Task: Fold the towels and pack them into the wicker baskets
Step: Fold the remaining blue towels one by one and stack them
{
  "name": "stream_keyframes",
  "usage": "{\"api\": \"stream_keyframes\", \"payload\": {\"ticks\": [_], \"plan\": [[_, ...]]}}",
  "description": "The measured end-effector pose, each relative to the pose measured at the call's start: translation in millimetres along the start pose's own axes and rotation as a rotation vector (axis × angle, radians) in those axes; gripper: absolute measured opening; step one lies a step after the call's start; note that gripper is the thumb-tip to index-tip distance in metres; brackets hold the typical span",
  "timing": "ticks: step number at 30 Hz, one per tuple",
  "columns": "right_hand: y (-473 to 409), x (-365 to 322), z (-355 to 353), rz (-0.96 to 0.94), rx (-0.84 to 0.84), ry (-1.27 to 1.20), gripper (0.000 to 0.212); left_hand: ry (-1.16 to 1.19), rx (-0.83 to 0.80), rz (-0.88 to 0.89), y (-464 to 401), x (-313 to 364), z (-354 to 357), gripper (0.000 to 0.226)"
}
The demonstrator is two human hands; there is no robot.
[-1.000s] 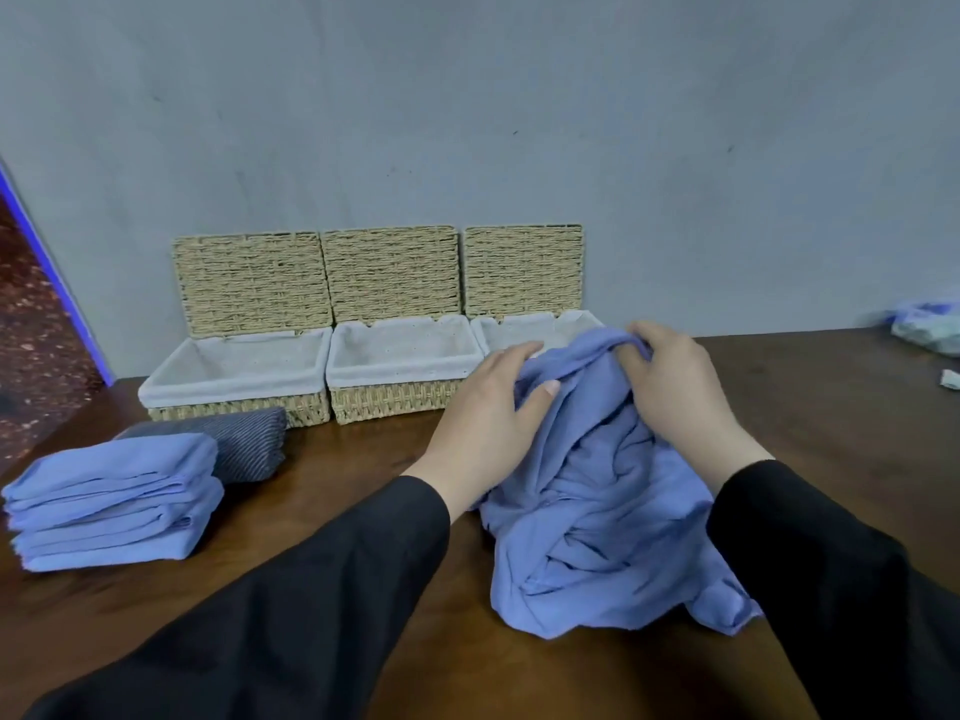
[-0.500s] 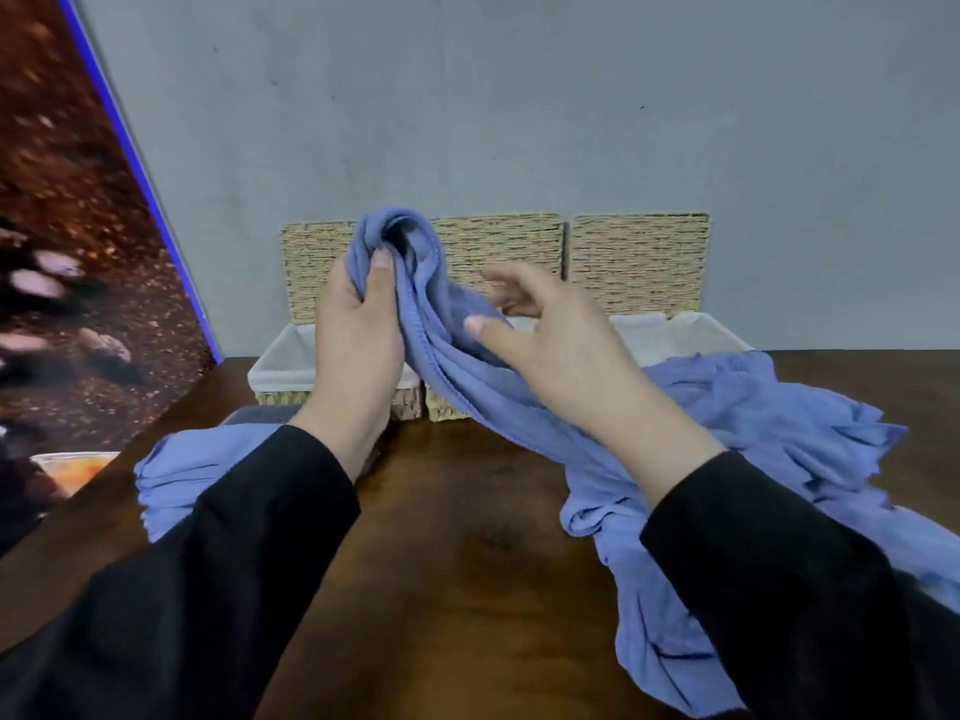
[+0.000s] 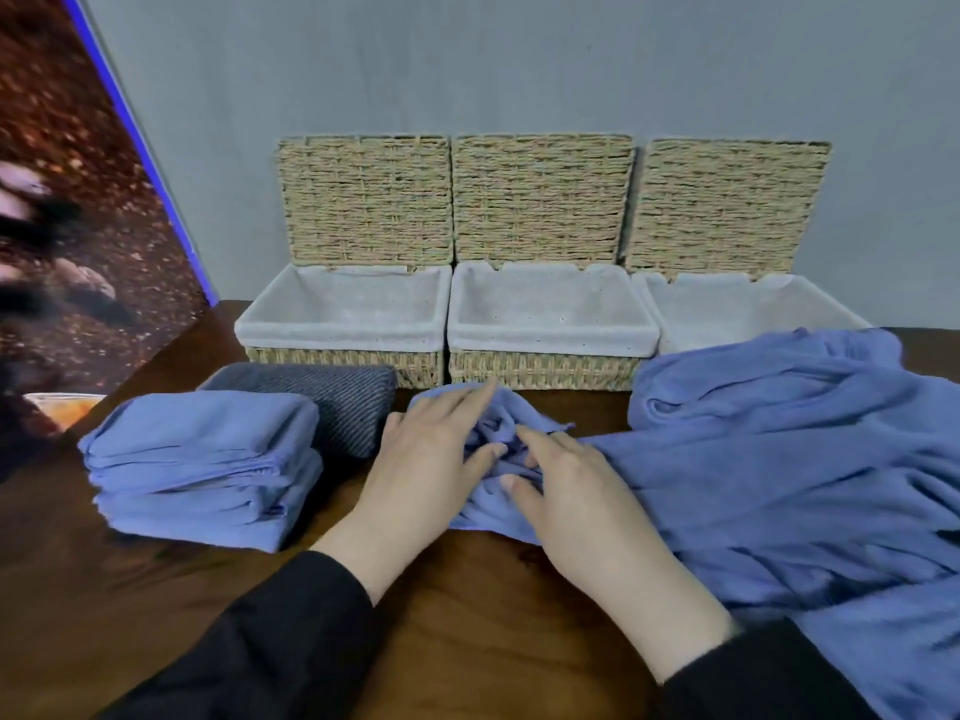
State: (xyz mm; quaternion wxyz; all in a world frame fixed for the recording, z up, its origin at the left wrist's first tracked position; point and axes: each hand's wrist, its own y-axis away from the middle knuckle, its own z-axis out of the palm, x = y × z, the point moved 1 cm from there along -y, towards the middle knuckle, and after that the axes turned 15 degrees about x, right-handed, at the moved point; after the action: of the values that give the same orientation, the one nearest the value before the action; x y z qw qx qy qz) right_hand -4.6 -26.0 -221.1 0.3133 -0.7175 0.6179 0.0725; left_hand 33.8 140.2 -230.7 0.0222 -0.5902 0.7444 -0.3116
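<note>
A large light-blue towel lies crumpled across the right half of the wooden table. Its bunched left end sits in front of the middle basket. My left hand lies on that end with fingers stretched out. My right hand rests beside it, fingertips in the folds. Three wicker baskets with white liners stand along the wall with lids up: left, middle, right. All three look empty. The towel covers the right basket's front.
A stack of folded light-blue towels sits at the left of the table. Behind it lies a folded dark grey towel, touching the left basket's front. The table's left edge runs past an orange object on the floor.
My hands have come down from holding the towel's end up in the air and now lie with it on the table in front of the middle basket.
</note>
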Motion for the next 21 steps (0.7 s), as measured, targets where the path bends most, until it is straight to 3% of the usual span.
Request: {"api": "stream_keyframes", "payload": {"ticks": [3, 7, 10, 12, 14, 17, 18, 20, 21], "plan": [[0, -1, 0, 0.039, 0.054, -0.085, 0.064, -0.041, 0.131, 0.103, 0, 2, -1, 0.019], [1, 0, -2, 0.082, 0.086, -0.152, 0.069, 0.245, 0.234, 0.044, 5, 6, -12, 0.032], [1, 2, -1, 0.078, 0.185, -0.234, 0.035, 0.601, 0.216, -0.107, 10, 17, -27, 0.038], [1, 3, -2, 0.056, 0.301, -0.245, 0.015, 0.736, 0.29, -0.238, 11, 18, -36, 0.033], [2, 0, -6, 0.068, 0.311, -0.281, 0.016, 0.831, 0.346, -0.348, 11, 19, -42, 0.034], [6, -8, -7, 0.096, 0.113, -0.432, 0.039, 1.024, 0.358, -0.455, 12, 18, -46, 0.043], [8, -9, -5, 0.065, 0.086, -0.442, 0.039, 1.087, 0.344, -0.476, 12, 18, -46, 0.041], [9, -10, 1, -0.023, 0.162, -0.366, 0.014, 1.167, 0.319, -0.497, 14, 20, -47, 0.032], [10, -10, 0, -0.037, 0.206, -0.35, 0.016, 1.169, 0.325, -0.501, 14, 21, -47, 0.032]]}}
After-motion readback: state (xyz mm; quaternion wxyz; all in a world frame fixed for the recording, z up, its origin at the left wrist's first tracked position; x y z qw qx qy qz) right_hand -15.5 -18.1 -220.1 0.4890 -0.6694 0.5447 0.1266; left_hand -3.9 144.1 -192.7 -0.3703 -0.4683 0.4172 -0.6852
